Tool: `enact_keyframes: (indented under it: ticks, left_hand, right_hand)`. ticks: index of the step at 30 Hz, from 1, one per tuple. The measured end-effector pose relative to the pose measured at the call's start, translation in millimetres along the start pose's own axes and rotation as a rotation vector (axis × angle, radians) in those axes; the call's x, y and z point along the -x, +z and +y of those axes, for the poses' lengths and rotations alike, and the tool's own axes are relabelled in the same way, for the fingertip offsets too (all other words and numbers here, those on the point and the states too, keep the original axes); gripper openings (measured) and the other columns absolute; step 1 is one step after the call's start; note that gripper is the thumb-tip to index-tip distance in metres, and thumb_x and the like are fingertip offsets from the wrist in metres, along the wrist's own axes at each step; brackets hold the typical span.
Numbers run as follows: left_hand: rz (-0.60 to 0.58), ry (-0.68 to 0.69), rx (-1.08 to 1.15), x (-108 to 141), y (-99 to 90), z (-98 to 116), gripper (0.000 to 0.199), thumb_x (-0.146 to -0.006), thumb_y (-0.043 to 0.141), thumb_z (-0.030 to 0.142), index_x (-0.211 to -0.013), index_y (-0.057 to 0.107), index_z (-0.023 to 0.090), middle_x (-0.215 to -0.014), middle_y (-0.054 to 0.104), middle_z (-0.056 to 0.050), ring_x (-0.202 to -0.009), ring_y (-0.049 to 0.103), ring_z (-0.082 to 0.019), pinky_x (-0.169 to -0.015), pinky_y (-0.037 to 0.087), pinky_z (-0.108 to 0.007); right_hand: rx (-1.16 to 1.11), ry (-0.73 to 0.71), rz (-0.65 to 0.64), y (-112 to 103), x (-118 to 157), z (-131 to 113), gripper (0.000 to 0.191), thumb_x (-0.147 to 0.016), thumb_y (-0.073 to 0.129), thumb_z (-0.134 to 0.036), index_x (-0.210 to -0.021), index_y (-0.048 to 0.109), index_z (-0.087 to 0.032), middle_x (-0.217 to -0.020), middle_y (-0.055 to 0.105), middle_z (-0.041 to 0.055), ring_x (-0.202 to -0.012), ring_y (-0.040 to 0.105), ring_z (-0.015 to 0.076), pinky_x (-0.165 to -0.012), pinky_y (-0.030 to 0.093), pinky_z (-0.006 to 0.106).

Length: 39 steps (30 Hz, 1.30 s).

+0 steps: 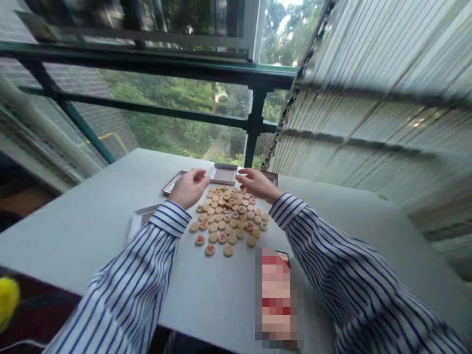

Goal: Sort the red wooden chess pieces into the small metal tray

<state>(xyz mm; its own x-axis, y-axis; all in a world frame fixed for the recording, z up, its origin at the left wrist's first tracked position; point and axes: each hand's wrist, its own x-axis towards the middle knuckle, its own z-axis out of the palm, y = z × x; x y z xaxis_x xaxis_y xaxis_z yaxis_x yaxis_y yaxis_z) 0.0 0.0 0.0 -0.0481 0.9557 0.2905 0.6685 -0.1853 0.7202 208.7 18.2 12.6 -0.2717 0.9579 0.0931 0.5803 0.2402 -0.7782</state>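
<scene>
Many round pieces (227,217), between 2 hands (189,188) (259,185)

My round tan discs (228,229) lie in a messy pile, some with red marks, nearer me than the open box (224,176).

discs (228,229) heaped on a white worktop (92,206)

the left grip (189,188) and right grip (258,185), in striped sleeves (134,275), are near the heap's far end, fingers and thumbs parted, on either side of a grey box (224,175); whether they touch it is unclear. the discs lie close, some stacked, several marked in red or dark, a few loose at the near edge. a pale box (135,222) sits beside the left sleeve. a pixelated item (276,290) lies by the right one.
</scene>
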Motion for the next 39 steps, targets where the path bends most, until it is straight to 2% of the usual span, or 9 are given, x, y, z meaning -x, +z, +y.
enact_keyframes:
  ticks: [4, 7, 10, 12, 15, 21, 27, 33, 39]
  left_hand:
    - [0.105, 0.065, 0.043, -18, -18.0, 14, 0.038, -0.075, 0.052, 0.040, -0.101, 0.059, 0.013, -0.100, 0.064, -0.007, -0.088, 0.059, -0.018, -0.082, 0.046, -0.028]
    - [0.126, 0.082, 0.077, -30, -17.5, 13, 0.039, -0.075, 0.052, 0.039, -0.101, 0.058, 0.012, -0.097, 0.064, -0.008, -0.088, 0.060, -0.017, -0.079, 0.047, -0.027]
    - [0.093, 0.033, 0.043, -40, -5.7, 2, 0.039, -0.074, 0.052, 0.037, -0.102, 0.058, 0.011, -0.097, 0.064, -0.009, -0.088, 0.060, -0.018, -0.079, 0.047, -0.027]
    - [0.030, -0.043, -0.027, -46, 3.0, -8, 0.040, -0.073, 0.053, 0.036, -0.102, 0.059, 0.010, -0.098, 0.064, -0.011, -0.087, 0.060, -0.019, -0.080, 0.046, -0.028]
    - [0.000, -0.093, -0.101, -54, 10.9, -20, 0.042, -0.073, 0.052, 0.037, -0.105, 0.058, 0.011, -0.102, 0.063, -0.011, -0.088, 0.060, -0.019, -0.082, 0.045, -0.028]
    - [-0.026, -0.102, -0.214, -81, 15.5, -34, 0.046, -0.076, 0.047, 0.038, -0.110, 0.057, 0.009, -0.107, 0.062, -0.012, -0.094, 0.058, -0.020, -0.083, 0.043, -0.027]
    - [-0.166, -0.074, -0.395, -105, 22.5, -45, 0.046, -0.079, 0.039, 0.036, -0.113, 0.056, 0.010, -0.116, 0.058, -0.013, -0.106, 0.053, -0.022, -0.089, 0.039, -0.026]
    - [-0.249, -0.064, -0.549, -114, 34.0, -53, 0.046, -0.081, 0.034, 0.033, -0.115, 0.054, 0.009, -0.119, 0.056, -0.014, -0.110, 0.051, -0.024, -0.090, 0.038, -0.028]
    - [-0.313, -0.071, -0.554, -118, 47.0, -54, 0.051, -0.080, 0.036, 0.034, -0.120, 0.050, 0.007, -0.122, 0.054, -0.014, -0.112, 0.050, -0.023, -0.093, 0.036, -0.027]
  right_hand:
    - [-0.070, -0.012, 0.049, -12, -16, -11, 0.041, -0.083, 0.046, -0.035, -0.113, 0.052, -0.007, -0.092, 0.063, 0.0115, -0.069, 0.059, 0.0133, -0.061, 0.045, 0.025]
    - [-0.068, 0.011, 0.063, -12, -28, -4, 0.041, -0.083, 0.045, -0.036, -0.114, 0.051, -0.009, -0.093, 0.063, 0.0108, -0.068, 0.059, 0.0120, -0.060, 0.044, 0.024]
    - [0.076, 0.044, 0.060, -6, -39, 14, 0.037, -0.083, 0.046, -0.037, -0.105, 0.057, -0.011, -0.093, 0.064, 0.0095, -0.073, 0.059, 0.0121, -0.065, 0.044, 0.023]
    - [0.100, 0.063, 0.059, -3, -48, 26, 0.036, -0.083, 0.045, -0.036, -0.104, 0.058, -0.010, -0.090, 0.064, 0.0097, -0.073, 0.059, 0.0125, -0.066, 0.044, 0.023]
    - [0.128, 0.083, 0.059, -4, -63, 38, 0.032, -0.083, 0.043, -0.034, -0.098, 0.060, -0.010, -0.086, 0.064, 0.0087, -0.068, 0.059, 0.0116, -0.063, 0.043, 0.022]
    - [0.201, 0.098, 0.062, -7, -89, 48, 0.031, -0.082, 0.040, -0.032, -0.083, 0.063, -0.011, -0.075, 0.063, 0.0059, -0.060, 0.055, 0.0107, -0.053, 0.038, 0.020]
    - [0.311, 0.111, 0.039, 1, -98, 57, 0.033, -0.079, 0.040, -0.034, -0.068, 0.061, -0.011, -0.063, 0.059, 0.0049, -0.053, 0.050, 0.0107, -0.048, 0.032, 0.021]
    - [0.448, 0.108, 0.014, 0, -106, 59, 0.030, -0.076, 0.042, -0.032, -0.066, 0.060, -0.011, -0.067, 0.061, 0.0082, -0.059, 0.052, 0.0132, -0.052, 0.034, 0.023]
    - [0.553, 0.141, -0.027, 7, -115, 60, 0.030, -0.076, 0.044, -0.032, -0.079, 0.063, -0.009, -0.083, 0.065, 0.0164, -0.075, 0.058, 0.0206, -0.061, 0.041, 0.026]
